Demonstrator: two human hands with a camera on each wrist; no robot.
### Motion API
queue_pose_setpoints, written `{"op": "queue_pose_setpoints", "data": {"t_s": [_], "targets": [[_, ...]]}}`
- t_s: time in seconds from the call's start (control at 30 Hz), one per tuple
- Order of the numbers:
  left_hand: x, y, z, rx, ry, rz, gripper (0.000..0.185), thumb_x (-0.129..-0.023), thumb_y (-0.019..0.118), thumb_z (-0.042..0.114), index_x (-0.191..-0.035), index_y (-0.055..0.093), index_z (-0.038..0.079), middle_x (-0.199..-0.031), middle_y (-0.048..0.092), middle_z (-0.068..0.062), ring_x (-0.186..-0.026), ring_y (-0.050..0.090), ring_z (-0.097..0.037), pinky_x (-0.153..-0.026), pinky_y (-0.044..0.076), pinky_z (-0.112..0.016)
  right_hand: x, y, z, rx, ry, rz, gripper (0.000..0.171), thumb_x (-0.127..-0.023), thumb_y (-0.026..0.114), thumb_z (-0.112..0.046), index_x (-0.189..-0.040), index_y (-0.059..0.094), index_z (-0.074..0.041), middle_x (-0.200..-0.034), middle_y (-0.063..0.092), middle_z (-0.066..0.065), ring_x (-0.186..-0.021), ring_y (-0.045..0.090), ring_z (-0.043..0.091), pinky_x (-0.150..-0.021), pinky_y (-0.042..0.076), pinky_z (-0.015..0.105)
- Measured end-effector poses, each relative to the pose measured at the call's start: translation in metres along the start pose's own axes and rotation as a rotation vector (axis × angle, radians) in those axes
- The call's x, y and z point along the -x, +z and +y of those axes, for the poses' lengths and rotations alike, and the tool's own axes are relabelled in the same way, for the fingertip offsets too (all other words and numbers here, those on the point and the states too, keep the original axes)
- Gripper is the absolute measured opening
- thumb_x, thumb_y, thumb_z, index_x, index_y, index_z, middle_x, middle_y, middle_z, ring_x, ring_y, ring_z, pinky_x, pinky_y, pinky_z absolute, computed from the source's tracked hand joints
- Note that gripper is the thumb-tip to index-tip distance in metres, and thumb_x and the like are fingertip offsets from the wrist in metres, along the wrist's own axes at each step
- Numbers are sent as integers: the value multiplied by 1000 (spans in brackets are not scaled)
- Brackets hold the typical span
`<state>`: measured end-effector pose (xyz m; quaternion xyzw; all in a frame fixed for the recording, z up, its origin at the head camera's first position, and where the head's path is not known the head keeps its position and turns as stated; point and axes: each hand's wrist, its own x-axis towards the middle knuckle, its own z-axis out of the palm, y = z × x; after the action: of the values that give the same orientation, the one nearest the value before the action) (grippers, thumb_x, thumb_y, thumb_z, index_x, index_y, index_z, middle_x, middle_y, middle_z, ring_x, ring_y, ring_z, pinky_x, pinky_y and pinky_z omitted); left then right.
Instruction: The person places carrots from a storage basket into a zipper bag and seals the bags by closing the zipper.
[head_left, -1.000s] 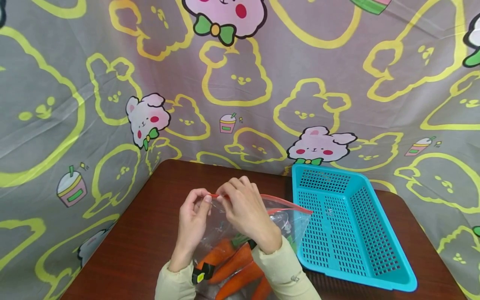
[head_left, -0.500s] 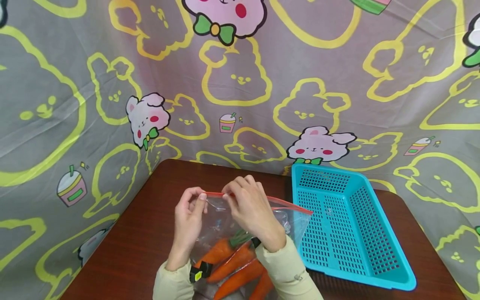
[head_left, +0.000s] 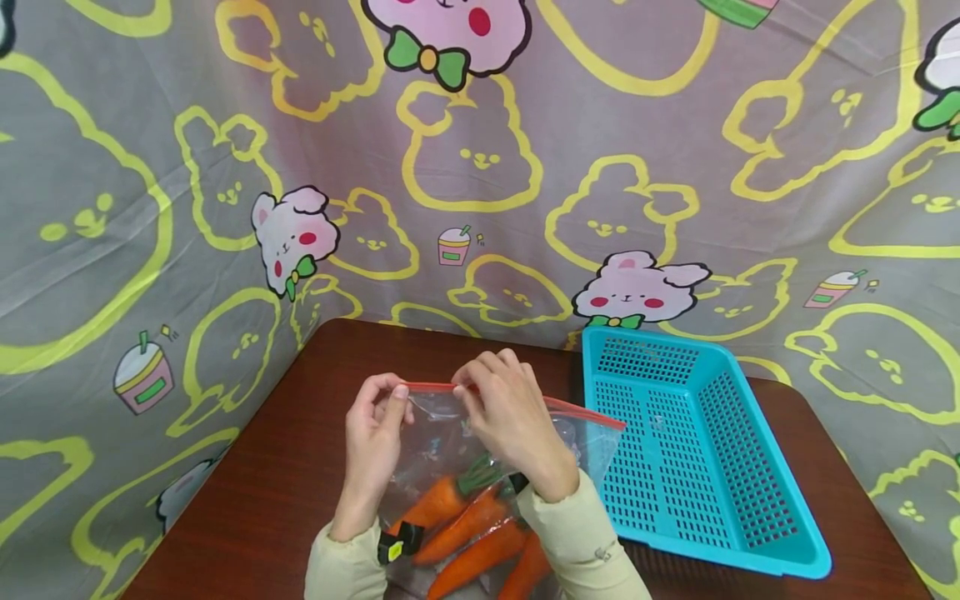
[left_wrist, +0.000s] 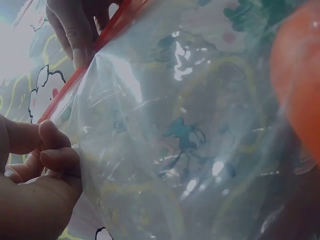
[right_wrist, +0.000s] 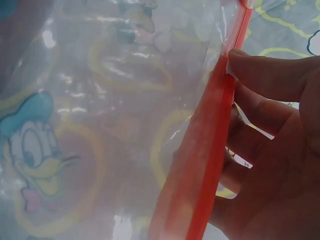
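A clear zip bag (head_left: pixel 427 433) with a red seal strip stands in front of me, and several orange carrots (head_left: pixel 480 550) with green tops show through its plastic. My left hand (head_left: pixel 375 437) pinches the bag's left top corner between thumb and fingers. Farther along the same red strip (right_wrist: pixel 212 135), my right hand (head_left: pixel 510 412) pinches the edge between thumb and forefinger. The right wrist view has a cartoon duck (right_wrist: pixel 37 155) printed on the plastic. In the left wrist view, one carrot (left_wrist: pixel 300 75) bulges at the right. My right forearm hides part of the bag.
A turquoise plastic basket (head_left: pixel 780 467) with slotted walls stands on the right, close to the bag's right corner. The dark brown table (head_left: pixel 255 467) ends at a patterned cloth curtain (head_left: pixel 360 150) behind and on the left.
My right hand has slid a little to the right along the red strip, while my left hand has shifted slightly left. The strip between them is longer and straighter.
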<state>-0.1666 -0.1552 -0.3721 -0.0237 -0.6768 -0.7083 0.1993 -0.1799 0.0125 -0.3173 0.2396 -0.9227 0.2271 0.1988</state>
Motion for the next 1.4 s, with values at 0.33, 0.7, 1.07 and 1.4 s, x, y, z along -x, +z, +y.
{"op": "queue_pose_setpoints", "data": {"t_s": [0.33,0.7,1.07,1.4], "targets": [[-2,-1,-1,-1,34,19,16,-98,54,8,-103,54,-7,-68,54,-2,-59,53,-11,-55,44,-20,2,-3,4,-2,5,6,4,-90,68,-24,-91,69,-20,-89,65,-6,-87,50,16,-75,38,31],[-2,-3,-4,13,33,40,15,-98,54,7,-102,53,-7,-65,54,-3,-54,50,-14,-50,42,-21,4,-5,7,-1,26,-2,6,-89,70,-25,-91,70,-19,-89,66,-5,-86,49,16,-76,39,31],[-5,-5,-2,-9,41,64,16,-98,54,8,-102,53,-7,-66,55,-2,-54,49,-14,-50,41,-21,4,-8,9,16,51,-11,6,-90,68,-24,-92,69,-19,-89,64,-4,-85,47,16,-77,38,32],[-7,-9,-2,-35,31,106,15,-98,54,8,-103,53,-6,-67,56,-1,-56,49,-14,-52,41,-20,6,-10,15,36,69,1,6,-90,68,-23,-92,69,-18,-88,64,-3,-85,47,16,-76,38,31]]}}
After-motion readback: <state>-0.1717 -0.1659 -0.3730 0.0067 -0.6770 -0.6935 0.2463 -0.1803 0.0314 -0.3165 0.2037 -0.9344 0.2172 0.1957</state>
